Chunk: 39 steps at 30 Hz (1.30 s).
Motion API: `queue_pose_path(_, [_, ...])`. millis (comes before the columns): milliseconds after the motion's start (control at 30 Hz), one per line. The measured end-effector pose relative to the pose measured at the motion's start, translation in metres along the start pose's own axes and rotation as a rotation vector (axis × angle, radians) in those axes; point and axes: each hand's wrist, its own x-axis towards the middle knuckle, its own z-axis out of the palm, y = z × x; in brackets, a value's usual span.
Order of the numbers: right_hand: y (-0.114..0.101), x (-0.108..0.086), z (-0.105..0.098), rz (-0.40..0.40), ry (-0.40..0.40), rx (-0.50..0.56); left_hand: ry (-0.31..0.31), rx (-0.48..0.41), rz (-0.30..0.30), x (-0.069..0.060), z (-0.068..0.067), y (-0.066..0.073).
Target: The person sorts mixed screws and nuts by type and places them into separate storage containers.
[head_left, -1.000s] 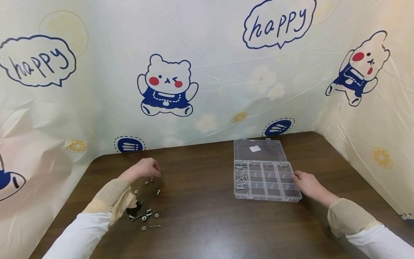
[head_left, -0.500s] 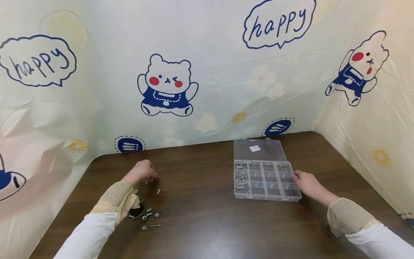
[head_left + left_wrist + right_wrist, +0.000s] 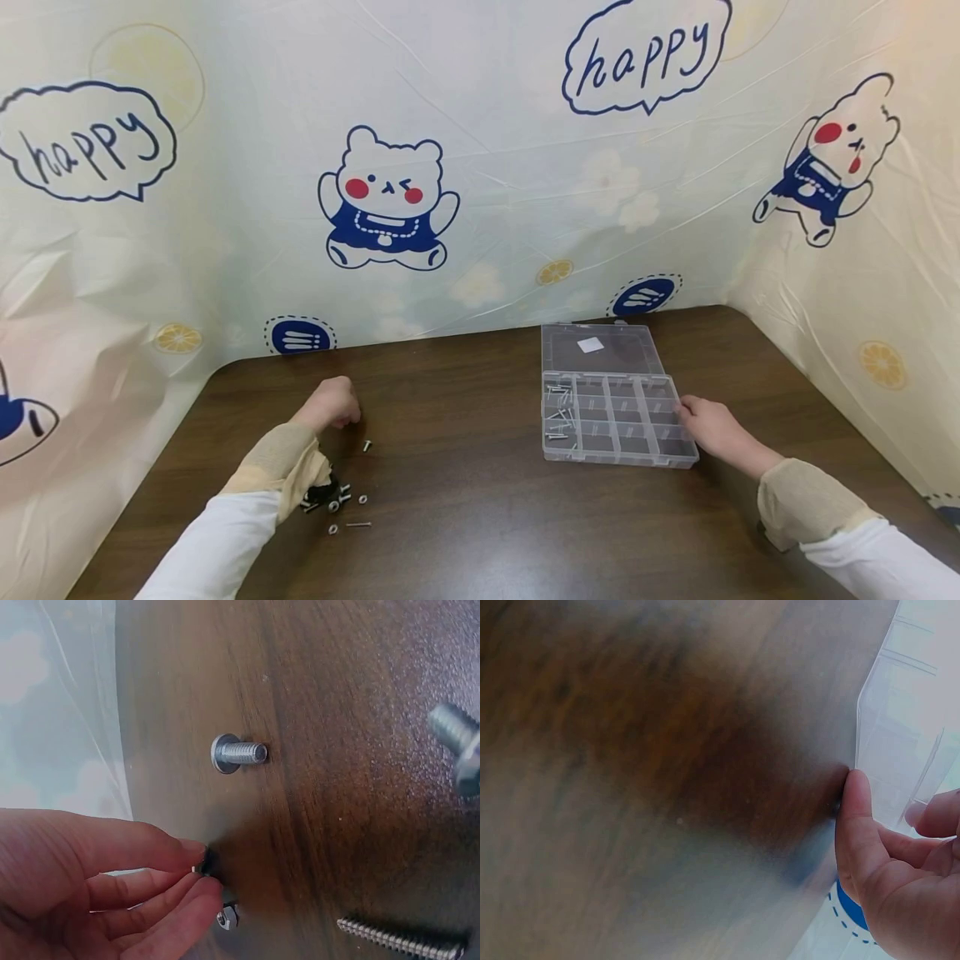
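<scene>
A transparent plastic compartment box (image 3: 633, 457) sits on the dark brown wood-grain counter (image 3: 465, 467), its clear hinged lid (image 3: 618, 357) open behind it. Thin silvery metal screws (image 3: 558, 414) lie in the box's leftmost column. At the box's right edge, the right hand (image 3: 718, 433) grips the wall between thumb and fingers. Well left of the box, the left hand (image 3: 97, 889) pinches a small pale piece (image 3: 196, 868), mostly hidden. A silvery hexagonal nut (image 3: 227, 918) lies just beside its fingertips; a short round-headed steel bolt (image 3: 367, 446) lies between that hand and the box.
</scene>
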Motion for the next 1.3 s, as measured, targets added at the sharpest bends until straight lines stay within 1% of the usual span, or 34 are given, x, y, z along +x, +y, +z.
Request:
queue_pose_path(167, [0.000,-0.001,0.001,-0.006,0.007,0.003,-0.006,0.005,-0.019,0.000,0.001,0.002])
queue_pose_path(333, [0.000,-0.001,0.001,-0.007,0.005,0.000,0.007,0.020,-0.038,0.001,0.003,0.002])
queue_pose_path(500, [-0.002,-0.001,0.000,-0.003,-0.002,-0.001,0.031,0.069,-0.017,0.000,0.005,0.004])
queue_pose_path(600, [-0.003,-0.001,0.000,-0.007,0.001,0.002,0.040,0.114,-0.005,-0.001,0.005,0.006])
queue_pose_path(767, [-0.001,-0.001,0.000,-0.009,0.005,0.000,0.023,0.161,-0.027,-0.002,0.003,0.010])
queue_pose_path(867, [-0.001,-0.001,0.000,-0.007,0.007,-0.003,0.010,0.166,-0.049,-0.002,0.003,0.012])
queue_pose_path(967, [0.000,0.000,0.000,-0.007,0.006,-0.003,0.007,0.151,-0.051,0.000,0.004,0.012])
queue_pose_path(1033, [0.001,0.000,0.001,-0.010,0.012,-0.004,0.017,0.147,-0.035,0.000,0.004,0.012])
queue_pose_path(1067, [0.001,0.001,0.001,-0.012,0.015,-0.005,0.025,0.149,-0.017,0.000,0.004,0.013])
queue_pose_path(1200, [0.003,0.001,0.002,-0.021,0.023,-0.007,0.070,0.174,0.089,0.000,0.003,0.016])
queue_pose_path(1300, [0.003,0.001,0.002,-0.018,0.017,-0.005,0.082,0.175,0.156,-0.002,0.001,0.022])
